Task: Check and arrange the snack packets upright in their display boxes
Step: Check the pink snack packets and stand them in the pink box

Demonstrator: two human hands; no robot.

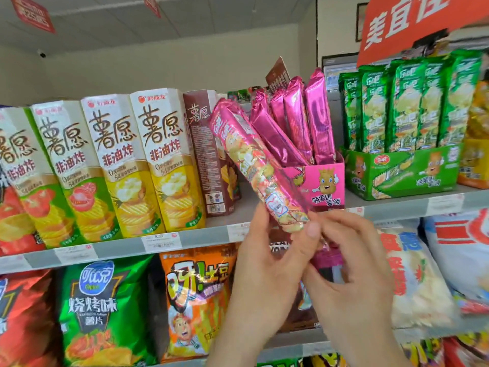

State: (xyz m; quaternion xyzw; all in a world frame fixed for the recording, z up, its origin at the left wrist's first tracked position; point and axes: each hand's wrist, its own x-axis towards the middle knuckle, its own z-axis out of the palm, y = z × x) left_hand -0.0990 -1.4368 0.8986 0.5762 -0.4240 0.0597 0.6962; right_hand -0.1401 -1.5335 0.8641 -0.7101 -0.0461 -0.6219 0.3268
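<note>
Left hand [264,263] grips the lower end of a pink snack packet [254,165], thumb on its front, while the right hand [352,276] pinches the packet's bottom seal. The packet tilts up and left in front of the shelf [206,235], just beside its pink display box [325,181], printed 领薯国薯领, where other pink packets [293,123] lean at mixed angles. Further right, green 乐吧 packets [407,102] stand upright in a green box [397,178]. Further left stand 好丽友 薯愿 非油炸 cartons [113,160].
</note>
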